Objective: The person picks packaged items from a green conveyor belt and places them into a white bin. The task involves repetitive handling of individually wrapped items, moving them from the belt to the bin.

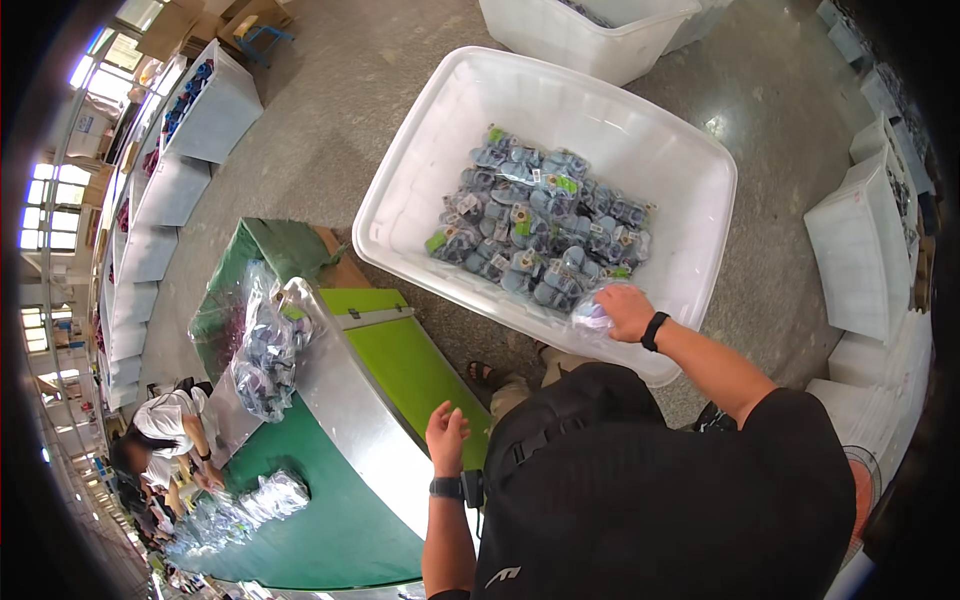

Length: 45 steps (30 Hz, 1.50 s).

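Observation:
My right hand (626,310) reaches over the near right wall of a big white plastic bin (410,170). Its fingers close on a clear-bagged pair of slippers (592,320), pale with a purple tint. Beside it in the bin lies a heap of bagged grey-blue slippers (535,215), some with green tags. My left hand (447,437) hovers near the green side panel of the table, its fingers loosely bent and apart, with nothing seen in them.
To the left, a green-topped table (340,500) with a metal edge carries bagged slippers (268,350). Across it a co-worker (170,435) handles more bags. White bins (590,40) stand beyond, with others along both sides.

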### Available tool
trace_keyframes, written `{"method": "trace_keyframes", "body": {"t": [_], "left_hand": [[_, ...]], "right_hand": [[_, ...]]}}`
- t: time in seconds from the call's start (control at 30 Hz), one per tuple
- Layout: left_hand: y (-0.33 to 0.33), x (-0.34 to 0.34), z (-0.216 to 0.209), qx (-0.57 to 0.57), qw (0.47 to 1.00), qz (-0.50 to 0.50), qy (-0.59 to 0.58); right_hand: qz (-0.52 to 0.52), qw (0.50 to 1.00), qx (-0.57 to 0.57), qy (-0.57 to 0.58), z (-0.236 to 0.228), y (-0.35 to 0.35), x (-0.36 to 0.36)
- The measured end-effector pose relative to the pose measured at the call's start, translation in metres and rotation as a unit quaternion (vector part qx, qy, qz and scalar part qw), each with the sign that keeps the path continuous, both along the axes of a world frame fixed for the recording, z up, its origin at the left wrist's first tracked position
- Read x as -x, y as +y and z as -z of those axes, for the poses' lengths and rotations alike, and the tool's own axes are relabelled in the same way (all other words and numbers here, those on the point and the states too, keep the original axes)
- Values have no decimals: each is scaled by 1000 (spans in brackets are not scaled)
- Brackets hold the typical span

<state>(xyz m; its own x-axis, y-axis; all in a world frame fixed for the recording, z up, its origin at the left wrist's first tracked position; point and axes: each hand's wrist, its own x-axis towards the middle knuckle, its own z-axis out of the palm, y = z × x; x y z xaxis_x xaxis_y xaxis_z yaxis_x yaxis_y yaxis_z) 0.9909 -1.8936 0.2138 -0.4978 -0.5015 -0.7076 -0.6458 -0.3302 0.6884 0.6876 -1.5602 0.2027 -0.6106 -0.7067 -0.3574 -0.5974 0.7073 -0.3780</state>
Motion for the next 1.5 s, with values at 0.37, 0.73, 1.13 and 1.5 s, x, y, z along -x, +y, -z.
{"method": "trace_keyframes", "body": {"t": [0.37,0.73,1.13,1.5], "left_hand": [[-11,-51,3,-12,995,-68,-67],[-33,-84,-8,-25,992,-118,-47],[-93,-174,42,-34,982,-168,-75],[-192,-259,75,123,964,-234,-38]], "right_hand": [[89,993,-46,67,61,22,75],[215,967,-99,-95,76,9,47],[205,969,-7,-136,115,-27,-30],[295,916,16,-270,123,-59,-39]]}}
